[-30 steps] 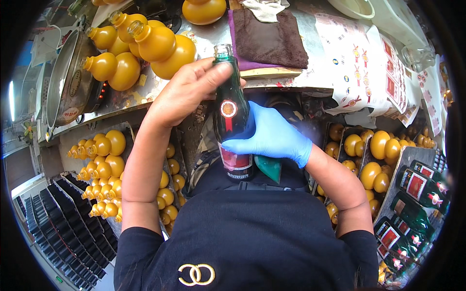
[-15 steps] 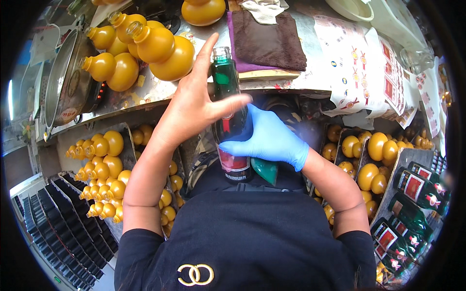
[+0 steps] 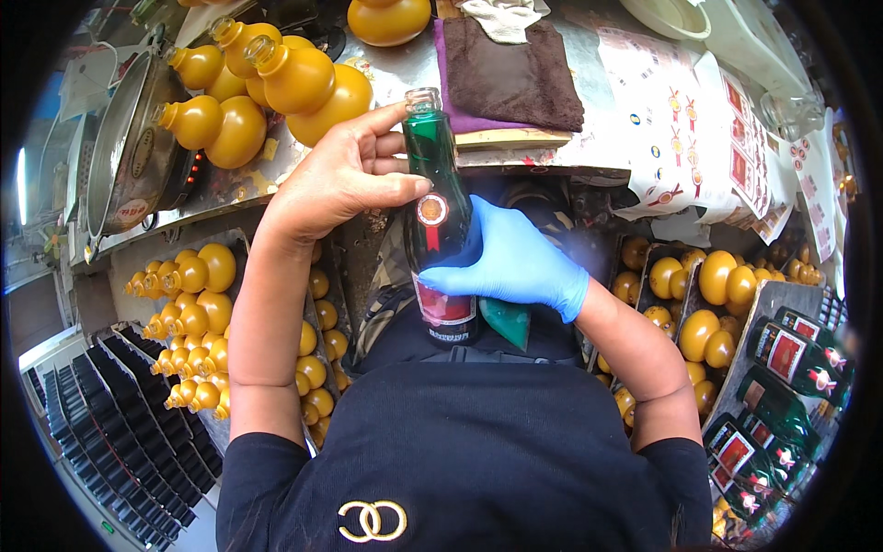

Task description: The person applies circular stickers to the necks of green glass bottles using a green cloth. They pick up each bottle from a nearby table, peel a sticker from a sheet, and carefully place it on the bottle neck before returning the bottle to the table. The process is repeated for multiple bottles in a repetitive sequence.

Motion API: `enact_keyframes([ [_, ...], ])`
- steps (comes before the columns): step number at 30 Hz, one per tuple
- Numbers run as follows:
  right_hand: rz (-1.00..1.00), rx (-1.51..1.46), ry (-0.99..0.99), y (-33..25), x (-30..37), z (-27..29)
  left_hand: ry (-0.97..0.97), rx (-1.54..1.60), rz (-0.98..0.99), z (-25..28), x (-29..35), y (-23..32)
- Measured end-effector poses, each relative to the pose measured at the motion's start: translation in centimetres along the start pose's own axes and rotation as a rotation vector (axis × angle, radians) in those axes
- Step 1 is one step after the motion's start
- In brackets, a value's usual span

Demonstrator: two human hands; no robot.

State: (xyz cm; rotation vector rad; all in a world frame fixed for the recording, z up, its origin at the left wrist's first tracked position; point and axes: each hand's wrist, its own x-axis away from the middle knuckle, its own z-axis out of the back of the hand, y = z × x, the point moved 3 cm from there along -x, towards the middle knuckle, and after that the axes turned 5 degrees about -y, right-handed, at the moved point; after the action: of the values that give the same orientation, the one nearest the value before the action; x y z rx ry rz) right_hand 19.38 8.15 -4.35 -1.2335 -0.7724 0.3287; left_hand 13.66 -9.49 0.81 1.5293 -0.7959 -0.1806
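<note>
A dark green glass bottle (image 3: 445, 166), open at its mouth, stands tilted up from my lap with its neck toward the table. It carries a round seal sticker with a red ribbon (image 3: 432, 212) on the shoulder and a red label (image 3: 445, 305) lower down. My right hand (image 3: 520, 258), in a blue glove, is wrapped round the bottle's body. My bare left hand (image 3: 354, 170) is at the neck, thumb tip at the sticker's edge and fingers curled beside the glass. A green triangular piece (image 3: 507, 324) shows under my right wrist; its kind is unclear.
Yellow gourd-shaped bottles (image 3: 308, 83) stand on the table at left, beside a round metal pan (image 3: 133, 147). A folded brown towel (image 3: 510, 78) and sticker sheets (image 3: 681, 138) lie farther right. Racks of yellow gourds (image 3: 198, 317) flank me; labelled green bottles (image 3: 777, 405) lie at right.
My left hand has drawn back leftward off the bottle's front, its spread fingers curling in at the neck. The round seal sticker now shows. My right hand keeps its hold.
</note>
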Motion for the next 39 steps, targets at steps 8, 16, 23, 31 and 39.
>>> enact_keyframes([
  [8,-0.015,0.013,0.003,-0.1,0.0,-0.1,0.044,-0.088,0.042,-0.3,-0.1,0.3],
  [16,0.005,-0.012,-0.002,0.0,0.0,-0.1,0.034,-0.063,-0.036,-0.1,0.3,0.1],
  [23,-0.005,0.038,-0.009,-0.3,-0.2,-0.2,0.079,-0.155,-0.024,-1.5,0.2,0.5],
  [31,-0.074,0.115,0.001,-1.0,0.1,0.2,0.453,-0.577,-0.178,-0.2,-0.7,0.0],
  [39,0.048,-0.007,0.017,0.5,-0.3,-0.1,0.282,-0.422,-0.293,-1.7,-0.6,-0.1],
])
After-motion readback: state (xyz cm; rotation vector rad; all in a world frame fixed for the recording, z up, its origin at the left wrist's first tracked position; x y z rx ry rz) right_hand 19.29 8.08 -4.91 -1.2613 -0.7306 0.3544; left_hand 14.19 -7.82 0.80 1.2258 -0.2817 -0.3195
